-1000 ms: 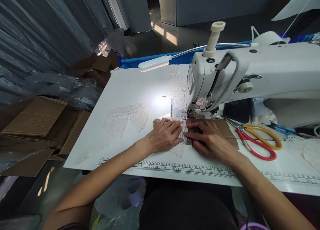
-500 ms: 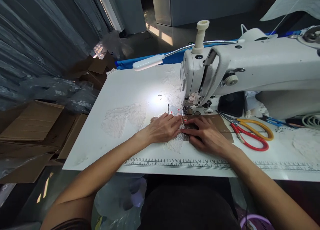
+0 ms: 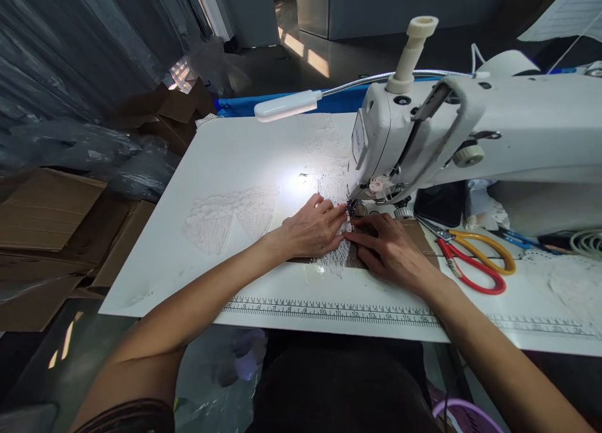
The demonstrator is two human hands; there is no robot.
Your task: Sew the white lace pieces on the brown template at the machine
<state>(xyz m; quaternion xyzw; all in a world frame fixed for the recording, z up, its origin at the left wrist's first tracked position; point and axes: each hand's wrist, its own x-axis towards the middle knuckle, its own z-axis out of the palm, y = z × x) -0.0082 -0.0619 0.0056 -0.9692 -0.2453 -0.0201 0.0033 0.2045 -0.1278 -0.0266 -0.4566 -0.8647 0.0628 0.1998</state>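
A white sewing machine (image 3: 470,132) stands on a white table (image 3: 226,163), its lamp (image 3: 288,105) lighting the needle area. My left hand (image 3: 314,231) lies flat, fingers stretched, on a strip of white lace (image 3: 335,262) just left of the presser foot (image 3: 353,208). My right hand (image 3: 388,250) lies flat beside it, fingers out, pressing the lace and a brown cardboard piece (image 3: 421,235). The fingertips of both hands meet at the foot. More lace (image 3: 332,150) trails behind the needle.
Scissors with red and yellow handles (image 3: 475,267) lie right of my right hand. Another lace piece (image 3: 226,214) rests at the left of the table. A printed ruler (image 3: 329,312) runs along the front edge. Cardboard boxes (image 3: 51,213) and plastic bags sit left.
Both hands have slid forward with the lace toward the presser foot, so less lace shows in front of them. The camera has shifted a little.
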